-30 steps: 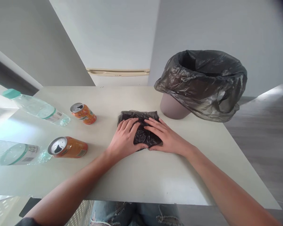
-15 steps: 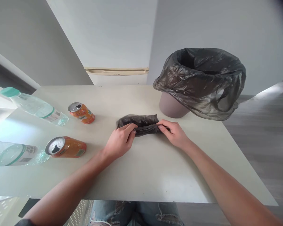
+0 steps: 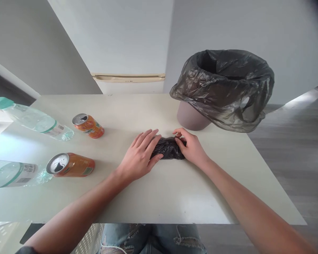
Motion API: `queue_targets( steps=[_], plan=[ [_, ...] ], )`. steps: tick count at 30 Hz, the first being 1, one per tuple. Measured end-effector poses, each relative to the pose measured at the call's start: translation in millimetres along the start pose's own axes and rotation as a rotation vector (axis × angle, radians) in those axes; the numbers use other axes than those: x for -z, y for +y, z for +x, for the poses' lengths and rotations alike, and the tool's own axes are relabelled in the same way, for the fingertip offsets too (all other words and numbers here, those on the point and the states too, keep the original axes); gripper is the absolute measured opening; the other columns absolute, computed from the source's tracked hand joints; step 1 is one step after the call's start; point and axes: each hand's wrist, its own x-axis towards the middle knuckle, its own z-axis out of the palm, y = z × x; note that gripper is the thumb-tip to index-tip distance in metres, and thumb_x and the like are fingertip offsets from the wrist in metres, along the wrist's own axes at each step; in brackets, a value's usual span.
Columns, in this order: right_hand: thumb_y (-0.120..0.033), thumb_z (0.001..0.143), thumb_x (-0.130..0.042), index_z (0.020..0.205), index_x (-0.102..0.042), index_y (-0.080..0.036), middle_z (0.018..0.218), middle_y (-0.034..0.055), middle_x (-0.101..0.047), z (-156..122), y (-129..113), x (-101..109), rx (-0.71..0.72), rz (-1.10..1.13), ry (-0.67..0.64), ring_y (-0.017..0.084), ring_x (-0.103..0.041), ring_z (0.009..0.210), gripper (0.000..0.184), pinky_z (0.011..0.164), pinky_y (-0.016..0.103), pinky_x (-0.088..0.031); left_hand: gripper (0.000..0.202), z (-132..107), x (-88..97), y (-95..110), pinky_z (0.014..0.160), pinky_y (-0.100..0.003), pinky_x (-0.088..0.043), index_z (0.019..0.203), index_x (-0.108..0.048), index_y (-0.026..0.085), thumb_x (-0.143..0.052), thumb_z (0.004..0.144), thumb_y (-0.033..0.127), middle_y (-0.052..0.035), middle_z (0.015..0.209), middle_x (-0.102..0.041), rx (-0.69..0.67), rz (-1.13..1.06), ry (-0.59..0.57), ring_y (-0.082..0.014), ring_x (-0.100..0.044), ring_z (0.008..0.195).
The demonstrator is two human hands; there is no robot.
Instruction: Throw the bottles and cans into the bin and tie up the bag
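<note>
A black plastic garbage bag (image 3: 170, 148), folded into a narrow bundle, lies on the white table between my hands. My left hand (image 3: 141, 153) rests palm down over the bundle's left end, fingers stretched out, and hides that end. At the other end, my right hand (image 3: 191, 145) has its thumb and curled fingers closed on the bag. Just behind it stands a mauve trash bin (image 3: 192, 118) lined with a dark, see-through garbage bag (image 3: 222, 91) folded over its rim.
Two orange soda cans (image 3: 91, 127) stand left of my hands, both with opened tops. Beyond them are a clear plastic bottle (image 3: 37, 120) with a green cap and another bottle (image 3: 16, 174) cut off by the view. The white table (image 3: 159, 201) ends at my legs.
The bag's front layer has been folded over into one flatter bundle. My left hand has let go its pinch and spread flat on top. My right hand stays at the right end.
</note>
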Motion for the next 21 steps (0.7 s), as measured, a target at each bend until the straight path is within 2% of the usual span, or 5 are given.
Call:
queue_targets(
  steps=[5, 7, 9, 12, 21],
  plan=[
    [-0.019, 0.098, -0.048, 0.126, -0.071, -0.026, 0.126, 0.0134, -0.069, -5.3, -12.9, 8.2, 0.22, -0.184, 0.158, 0.035, -0.066, 0.119, 0.036, 0.105, 0.054, -0.055, 0.057, -1.8, -25.8, -14.7, 0.127, -0.057, -0.039, 0.164, -0.042, 0.008, -0.044, 0.114, 0.036, -0.0207, 0.166, -0.049, 0.016, 0.124, -0.216, -0.0378, -0.047, 0.153],
    [-0.019, 0.101, -0.045, 0.138, -0.069, -0.028, 0.145, 0.0109, -0.066, -6.8, -18.7, 8.3, 0.338, -0.231, 0.07, 0.036, -0.061, 0.136, 0.045, 0.117, 0.058, -0.048, 0.058, -2.7, -31.7, -18.9, 0.129, -0.057, -0.036, 0.163, -0.044, 0.006, -0.044, 0.114, 0.037, -0.0215, 0.167, -0.048, 0.028, 0.141, -0.228, -0.039, -0.043, 0.156],
    [-0.025, 0.106, -0.044, 0.156, -0.057, -0.03, 0.164, 0.0066, -0.055, -6.6, -20.8, 4.1, 0.405, -0.29, -0.143, 0.034, -0.049, 0.153, 0.052, 0.127, 0.058, -0.04, 0.058, -3.4, -33.5, -21.7, 0.133, -0.059, -0.031, 0.165, -0.042, 0.007, -0.041, 0.115, 0.036, -0.0201, 0.17, -0.045, 0.024, 0.142, -0.228, -0.0398, -0.034, 0.162],
    [-0.044, 0.112, -0.044, 0.173, -0.032, -0.028, 0.178, 0.0063, -0.033, -4.7, -16.9, -6.2, 0.347, -0.397, -0.383, 0.032, -0.031, 0.166, 0.064, 0.135, 0.06, -0.028, 0.06, -4.1, -32.2, -27.1, 0.135, -0.06, -0.023, 0.169, -0.035, 0.008, -0.038, 0.116, 0.037, -0.0178, 0.175, -0.036, 0.017, 0.146, -0.242, -0.0386, -0.023, 0.166],
    [-0.053, 0.114, -0.036, 0.176, -0.023, -0.026, 0.181, 0.0053, -0.023, -6.8, -10.6, -14.4, 0.289, -0.573, -0.427, 0.027, -0.024, 0.168, 0.068, 0.138, 0.058, -0.023, 0.068, -4.1, -32.1, -39.5, 0.137, -0.056, -0.022, 0.172, -0.027, 0.005, -0.034, 0.116, 0.045, -0.0152, 0.179, -0.027, 0.043, 0.191, -0.323, -0.0365, -0.022, 0.167]
  ],
)
